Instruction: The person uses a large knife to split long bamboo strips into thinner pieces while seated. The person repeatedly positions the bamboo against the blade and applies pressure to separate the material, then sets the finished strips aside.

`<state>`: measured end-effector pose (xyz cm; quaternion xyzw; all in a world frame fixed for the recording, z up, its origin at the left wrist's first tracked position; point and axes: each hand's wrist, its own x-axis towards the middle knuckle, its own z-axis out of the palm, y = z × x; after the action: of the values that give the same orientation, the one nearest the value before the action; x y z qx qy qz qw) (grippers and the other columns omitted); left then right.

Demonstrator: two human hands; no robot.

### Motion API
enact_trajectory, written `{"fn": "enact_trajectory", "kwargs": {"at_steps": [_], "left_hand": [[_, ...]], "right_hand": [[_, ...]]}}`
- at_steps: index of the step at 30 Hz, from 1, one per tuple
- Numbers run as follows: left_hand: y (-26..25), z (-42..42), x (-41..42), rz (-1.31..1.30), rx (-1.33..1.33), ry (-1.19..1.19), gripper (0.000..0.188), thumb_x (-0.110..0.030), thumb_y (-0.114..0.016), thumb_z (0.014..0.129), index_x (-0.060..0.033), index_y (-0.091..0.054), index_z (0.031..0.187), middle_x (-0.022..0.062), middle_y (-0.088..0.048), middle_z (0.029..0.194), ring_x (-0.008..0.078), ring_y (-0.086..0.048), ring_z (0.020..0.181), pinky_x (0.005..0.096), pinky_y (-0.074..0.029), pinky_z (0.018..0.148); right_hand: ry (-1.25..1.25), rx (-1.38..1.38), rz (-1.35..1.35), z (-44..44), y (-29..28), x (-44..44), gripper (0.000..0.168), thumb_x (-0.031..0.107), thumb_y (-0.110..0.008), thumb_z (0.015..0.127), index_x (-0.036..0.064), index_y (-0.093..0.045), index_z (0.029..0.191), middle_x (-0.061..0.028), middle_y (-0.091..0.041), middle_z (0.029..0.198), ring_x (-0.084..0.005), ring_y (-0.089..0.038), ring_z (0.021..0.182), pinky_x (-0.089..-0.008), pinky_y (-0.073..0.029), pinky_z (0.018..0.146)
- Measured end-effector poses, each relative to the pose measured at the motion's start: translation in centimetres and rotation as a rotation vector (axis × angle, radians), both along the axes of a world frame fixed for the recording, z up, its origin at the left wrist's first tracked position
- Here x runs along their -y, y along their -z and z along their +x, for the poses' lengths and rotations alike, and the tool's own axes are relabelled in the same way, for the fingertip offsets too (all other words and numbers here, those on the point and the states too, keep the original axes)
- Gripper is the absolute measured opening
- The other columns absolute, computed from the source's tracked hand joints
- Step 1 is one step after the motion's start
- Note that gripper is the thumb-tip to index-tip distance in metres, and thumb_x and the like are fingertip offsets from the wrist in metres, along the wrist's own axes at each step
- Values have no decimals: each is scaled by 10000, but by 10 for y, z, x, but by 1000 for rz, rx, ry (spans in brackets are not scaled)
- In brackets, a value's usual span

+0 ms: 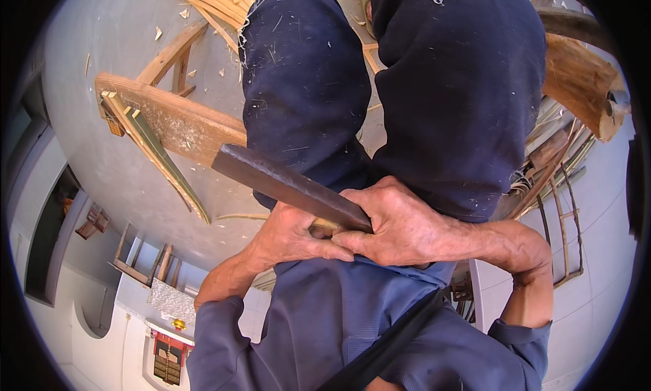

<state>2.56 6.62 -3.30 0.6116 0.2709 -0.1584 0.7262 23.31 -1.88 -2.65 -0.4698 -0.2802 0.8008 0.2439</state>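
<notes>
A heavy dark steel knife blade (pixel 290 185) slants across my lap, its broad end up over the left thigh. My right hand (pixel 402 223) is closed around its near end; any handle is hidden in the fist. Beneath the blade, my left hand (pixel 300 233) pinches a thin pale bamboo strip (pixel 324 223), and the thumbs of both hands nearly meet there. A thin strip (pixel 241 216) sticks out to the left of that hand; whether it is the same piece I cannot tell. Both hands are close to the waist of my blue shirt (pixel 330 304).
Left of my leg is a wooden bench plank (pixel 175 119) with split green bamboo pieces (pixel 163 159) by its end. Bamboo strips (pixel 203 2) and shavings lie on the floor ahead. On the right are a thick wooden block (pixel 580 80) and a slim frame (pixel 562 223).
</notes>
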Motion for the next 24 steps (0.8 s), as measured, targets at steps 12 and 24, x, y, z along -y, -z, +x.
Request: {"fn": "enact_trajectory", "kwargs": {"at_steps": [12, 24], "left_hand": [[0, -4, 1, -74, -85, 0, 584, -330, -949, 609, -59, -714, 1069, 48, -679, 845, 171, -619, 721, 317, -497, 658], [-2, -6, 5, -66, -186, -22, 571, -349, -954, 601, -58, -717, 1031, 65, -720, 909, 190, -676, 807, 329, -524, 723]], "right_hand": [[28, -18, 5, 0, -1, -2, 158, 70, -696, 837, -53, -637, 918, -178, -629, 619, -131, -605, 554, -335, -485, 521], [112, 83, 170, -8, 3, 4, 286, 169, -743, 855, -86, -615, 826, -238, -552, 516, -303, -623, 457, -426, -474, 471]]}}
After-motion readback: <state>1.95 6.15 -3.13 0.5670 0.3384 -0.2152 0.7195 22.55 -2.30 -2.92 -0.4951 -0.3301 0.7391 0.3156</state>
